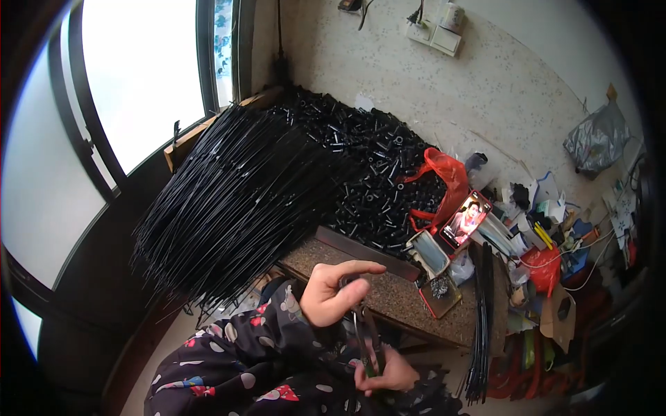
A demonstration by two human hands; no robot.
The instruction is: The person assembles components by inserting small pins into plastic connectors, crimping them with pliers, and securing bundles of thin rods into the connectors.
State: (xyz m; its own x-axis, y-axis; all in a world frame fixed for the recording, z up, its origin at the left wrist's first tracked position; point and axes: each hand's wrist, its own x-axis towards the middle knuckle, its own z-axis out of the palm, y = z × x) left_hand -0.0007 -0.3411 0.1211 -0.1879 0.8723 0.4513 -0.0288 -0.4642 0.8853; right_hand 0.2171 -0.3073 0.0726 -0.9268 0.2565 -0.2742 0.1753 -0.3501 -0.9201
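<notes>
My left hand (327, 297) is in front of the table's near edge. Its index finger and thumb point right, the other fingers are curled in, and a small dark thing that I cannot make out sits between them. Just below, my right hand (394, 373) is closed on the handles of metal pliers (366, 334), whose upper end is close to my left thumb. A big heap of short black tubular parts (374, 173) lies on the table. Beside it, a large bundle of thin black rods or cables (222, 201) overhangs the left side.
A dark strip (368, 254) borders the heap on the speckled table (406, 298). To the right are a lit phone (466, 220), a red bag (451, 177), a small tray of metal bits (440, 291) and a hanging bunch of black strands (480, 326). Clutter fills the far right.
</notes>
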